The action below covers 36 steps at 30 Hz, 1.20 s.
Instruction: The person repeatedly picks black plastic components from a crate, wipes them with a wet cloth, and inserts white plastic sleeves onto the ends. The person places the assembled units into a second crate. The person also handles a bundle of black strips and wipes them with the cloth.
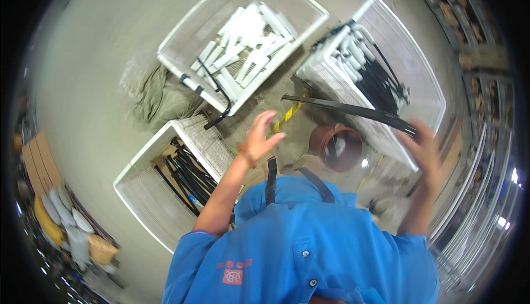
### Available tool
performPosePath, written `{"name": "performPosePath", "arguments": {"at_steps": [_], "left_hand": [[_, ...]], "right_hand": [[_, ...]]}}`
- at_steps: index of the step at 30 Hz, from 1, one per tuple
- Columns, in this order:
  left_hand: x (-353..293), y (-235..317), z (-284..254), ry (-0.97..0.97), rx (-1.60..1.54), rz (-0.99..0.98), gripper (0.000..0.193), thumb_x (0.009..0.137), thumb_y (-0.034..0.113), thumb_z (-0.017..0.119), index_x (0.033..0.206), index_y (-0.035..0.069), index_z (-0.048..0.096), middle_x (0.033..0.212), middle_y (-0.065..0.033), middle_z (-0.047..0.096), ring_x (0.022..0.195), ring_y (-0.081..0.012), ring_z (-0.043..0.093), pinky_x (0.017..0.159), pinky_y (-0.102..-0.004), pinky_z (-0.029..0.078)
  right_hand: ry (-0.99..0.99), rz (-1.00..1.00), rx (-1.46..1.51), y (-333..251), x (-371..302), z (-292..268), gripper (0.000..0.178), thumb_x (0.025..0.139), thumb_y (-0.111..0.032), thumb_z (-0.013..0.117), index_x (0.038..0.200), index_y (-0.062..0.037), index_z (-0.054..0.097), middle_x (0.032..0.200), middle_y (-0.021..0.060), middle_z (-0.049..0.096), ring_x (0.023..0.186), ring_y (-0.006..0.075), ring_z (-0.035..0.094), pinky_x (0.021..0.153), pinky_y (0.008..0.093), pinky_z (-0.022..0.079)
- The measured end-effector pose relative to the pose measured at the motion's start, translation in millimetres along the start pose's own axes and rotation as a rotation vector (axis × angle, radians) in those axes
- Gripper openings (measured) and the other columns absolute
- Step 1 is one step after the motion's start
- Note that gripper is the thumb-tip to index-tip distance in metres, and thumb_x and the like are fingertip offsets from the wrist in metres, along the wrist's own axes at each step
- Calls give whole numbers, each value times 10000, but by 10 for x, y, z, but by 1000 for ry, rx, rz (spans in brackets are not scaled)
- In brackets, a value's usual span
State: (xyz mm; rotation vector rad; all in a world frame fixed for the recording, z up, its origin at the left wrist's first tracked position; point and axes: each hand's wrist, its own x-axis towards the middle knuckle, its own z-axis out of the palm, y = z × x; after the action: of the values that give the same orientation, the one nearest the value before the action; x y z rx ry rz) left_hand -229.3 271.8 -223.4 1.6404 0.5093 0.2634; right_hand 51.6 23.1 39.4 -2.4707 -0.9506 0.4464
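My right hand (424,148) is closed around one end of a long, flat black bar (345,107), which reaches leftward in front of me over a white crate's near side. The bar's far end hangs free near the middle of the view. My left hand (261,136) is raised to the left of that end, its fingers spread and nothing in them. Against the large white crate (185,24) ahead leans a bent black rod (225,95); white, block-like strips (256,64) lie inside. Below the bar stands a reddish-brown bucket (316,141).
The right-hand white crate (428,64) holds black tubes with pale grey ends (353,56). In the left white crate (134,174) lie several black rods (185,166). A grey-green cloth bundle (160,97) rests on the floor. Metal racks (472,171) line the far right.
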Motion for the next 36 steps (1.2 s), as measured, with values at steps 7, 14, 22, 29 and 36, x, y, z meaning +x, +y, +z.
{"name": "performPosePath", "arguments": {"at_steps": [7, 14, 22, 29, 36], "left_hand": [[1076, 93, 1739, -593, 474, 162, 784, 689, 249, 810, 1369, 124, 441, 1130, -199, 652, 1070, -390, 606, 947, -435, 463], [874, -893, 2417, -446, 765, 107, 329, 811, 270, 766, 1039, 70, 637, 891, -140, 690, 772, -353, 660, 655, -412, 523], [787, -1274, 2094, 60, -314, -481, 264, 935, 287, 661, 988, 45, 570, 642, 53, 451, 516, -30, 400, 444, -192, 332], [696, -1328, 2299, 312, 513, 61, 498, 997, 505, 495, 898, 18, 462, 588, 31, 310, 448, -55, 284, 392, -214, 227], [550, -1374, 1995, 252, -185, -220, 337, 1002, 399, 524, 977, 63, 534, 567, 24, 365, 447, -93, 331, 414, -246, 281]], "right_hand": [[-244, -130, -195, 1201, 123, 2324, 384, 767, -341, 748, 1032, -96, 617, 858, 144, 677, 779, 356, 660, 672, 454, 518], [281, 59, 307, 3250, -883, 2903, 412, 757, -84, 695, 1161, -103, 618, 1111, 95, 643, 1067, 300, 592, 947, 420, 440], [-238, 550, -234, 5826, -1523, 5292, 451, 882, -192, 604, 1319, -119, 522, 1304, 160, 545, 1140, 304, 573, 946, 465, 455], [-541, 734, -78, 6853, -915, 7203, 410, 946, -206, 502, 1351, -142, 480, 1243, 175, 616, 1044, 334, 647, 956, 479, 446], [-395, 594, -95, 6691, -943, 6463, 422, 929, -230, 582, 1325, -113, 498, 1153, 156, 641, 1010, 339, 652, 849, 470, 522]]}}
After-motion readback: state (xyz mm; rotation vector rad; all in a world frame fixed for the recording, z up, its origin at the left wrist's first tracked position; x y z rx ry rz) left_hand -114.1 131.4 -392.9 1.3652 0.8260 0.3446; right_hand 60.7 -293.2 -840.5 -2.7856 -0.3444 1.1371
